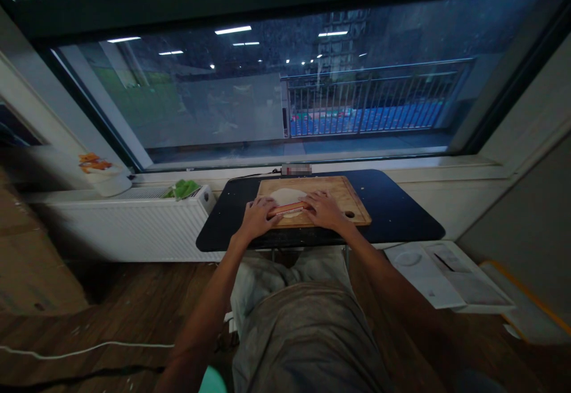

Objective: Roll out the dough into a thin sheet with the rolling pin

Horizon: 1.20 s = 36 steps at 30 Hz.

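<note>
A flat sheet of pale dough point(288, 195) lies on a wooden cutting board point(348, 191). Across the dough rests an orange-brown rolling pin point(289, 208). At the pin's left end, my left hand point(260, 216) is closed on it with the fingers curled over. My right hand point(325, 208) grips the other end in the same way. Both palms cover the pin's ends, so only its middle shows. Part of the dough sticks out below the pin, on the near side.
The board stands on a small black table point(401, 217) against the window. To the left, a white radiator point(129, 226) carries a green cloth-like item point(182, 189) and a white container point(109, 182). A cardboard box point(35, 256) is at far left; a white box point(450, 274) lies right.
</note>
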Available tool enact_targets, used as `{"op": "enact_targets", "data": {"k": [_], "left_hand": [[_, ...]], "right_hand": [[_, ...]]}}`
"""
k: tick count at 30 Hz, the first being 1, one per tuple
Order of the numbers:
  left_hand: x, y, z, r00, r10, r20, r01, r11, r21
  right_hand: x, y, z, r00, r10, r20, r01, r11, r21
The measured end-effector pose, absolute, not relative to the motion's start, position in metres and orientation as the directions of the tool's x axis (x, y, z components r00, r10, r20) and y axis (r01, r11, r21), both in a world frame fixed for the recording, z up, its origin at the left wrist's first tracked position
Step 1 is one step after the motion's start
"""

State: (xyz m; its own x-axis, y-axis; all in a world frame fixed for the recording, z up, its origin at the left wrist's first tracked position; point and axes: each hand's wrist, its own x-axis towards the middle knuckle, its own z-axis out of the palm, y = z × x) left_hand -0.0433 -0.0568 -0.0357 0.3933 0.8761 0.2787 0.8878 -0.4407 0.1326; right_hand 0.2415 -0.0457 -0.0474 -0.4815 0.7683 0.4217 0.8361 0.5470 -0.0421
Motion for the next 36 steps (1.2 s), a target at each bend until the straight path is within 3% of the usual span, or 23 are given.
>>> {"op": "enact_targets", "data": {"k": [17, 21, 28, 36], "left_hand": [[-0.048, -0.081, -0.042, 0.583, 0.738, 0.341, 0.752, -0.648, 0.117], [-0.045, -0.082, -0.045, 0.535, 0.764, 0.361, 0.808, -0.587, 0.044], [-0.025, -0.075, -0.043, 0.299, 0.862, 0.410, 0.943, -0.332, 0.008], [-0.020, -0.072, -0.040, 0.249, 0.893, 0.375, 0.961, -0.275, 0.019]], "right_hand": [[0.264, -0.090, -0.058, -0.523, 0.732, 0.437, 0.788, 0.611, -0.079], [0.260, -0.086, -0.057, -0.513, 0.741, 0.434, 0.789, 0.605, -0.101], [0.253, -0.082, -0.049, -0.470, 0.769, 0.432, 0.819, 0.563, -0.111], [0.250, -0.081, -0.045, -0.471, 0.787, 0.399, 0.830, 0.549, -0.103]]}}
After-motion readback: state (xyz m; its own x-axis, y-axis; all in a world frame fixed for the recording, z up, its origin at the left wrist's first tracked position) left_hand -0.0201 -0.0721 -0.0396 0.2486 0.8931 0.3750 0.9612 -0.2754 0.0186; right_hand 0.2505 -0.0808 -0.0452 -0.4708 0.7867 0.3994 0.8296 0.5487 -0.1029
